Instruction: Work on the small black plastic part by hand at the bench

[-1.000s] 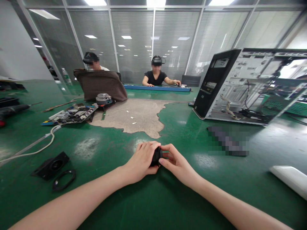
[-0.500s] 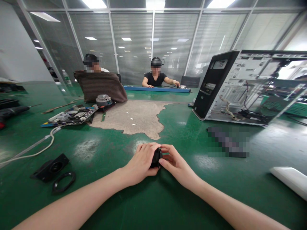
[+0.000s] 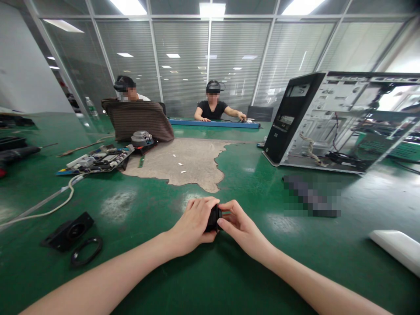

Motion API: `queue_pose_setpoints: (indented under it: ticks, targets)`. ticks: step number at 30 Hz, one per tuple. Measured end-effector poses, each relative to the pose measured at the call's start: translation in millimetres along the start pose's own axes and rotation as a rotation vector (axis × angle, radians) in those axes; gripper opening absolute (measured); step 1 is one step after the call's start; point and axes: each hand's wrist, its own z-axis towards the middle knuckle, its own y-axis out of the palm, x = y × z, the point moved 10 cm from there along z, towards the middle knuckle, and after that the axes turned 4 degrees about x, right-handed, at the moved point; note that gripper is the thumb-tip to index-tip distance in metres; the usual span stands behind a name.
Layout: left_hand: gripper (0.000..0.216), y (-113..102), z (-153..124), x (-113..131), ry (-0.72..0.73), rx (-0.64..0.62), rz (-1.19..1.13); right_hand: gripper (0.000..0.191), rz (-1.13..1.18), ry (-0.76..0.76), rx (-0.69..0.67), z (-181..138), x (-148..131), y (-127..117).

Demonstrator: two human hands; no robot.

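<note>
A small black part (image 3: pixel 214 217), its exact kind not clear, sits between my two hands just above or on the green tabletop. From the left, my left hand (image 3: pixel 197 221) wraps over it, fingers across its far side and thumb below. On the other side my right hand (image 3: pixel 236 221) pinches its right-hand edge between thumb and fingertips. Much of the part is hidden under my fingers. Off to the left lie a black housing with a round opening (image 3: pixel 75 230) and a black ring (image 3: pixel 86 251).
An opened computer case (image 3: pixel 297 124) stands at the right, near a blurred dark object (image 3: pixel 310 195) and a white object (image 3: pixel 397 247). Circuit boards (image 3: pixel 96 159) and a pale cable (image 3: pixel 70 186) lie at the left. Two people sit across the table, one behind a brown cloth-covered thing (image 3: pixel 138 118).
My right fingers have shifted slightly on the edge of the black part. My left hand stays in nearly the same place.
</note>
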Motion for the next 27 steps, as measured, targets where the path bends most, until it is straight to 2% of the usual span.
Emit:
queue_pose_setpoints:
  ticks: [6, 12, 19, 24, 27]
  targets:
    - [0.065, -1.3, 0.6, -0.8, -0.005, 0.007, -0.015, 0.027, -0.056, 0.024, 0.021, 0.7, 1.6, -2.6]
    - [0.066, -1.0, 0.0, 0.3, 0.007, 0.015, -0.019, 0.023, 0.021, 0.012, -0.040, -0.6, -0.7, 2.3]
    - [0.066, -0.8, -0.5, -0.6, 0.005, 0.028, -0.016, 0.017, -0.001, 0.009, 0.025, 1.0, -0.1, -3.1]
    - [0.066, -1.3, -0.1, -0.7, -0.005, 0.017, -0.023, 0.025, -0.033, 0.022, 0.018, 1.4, 1.9, -2.0]
    - [0.066, -1.6, -0.1, -0.9, -0.005, 0.018, -0.023, 0.024, -0.038, 0.009, -0.015, 0.3, 1.3, 0.8]
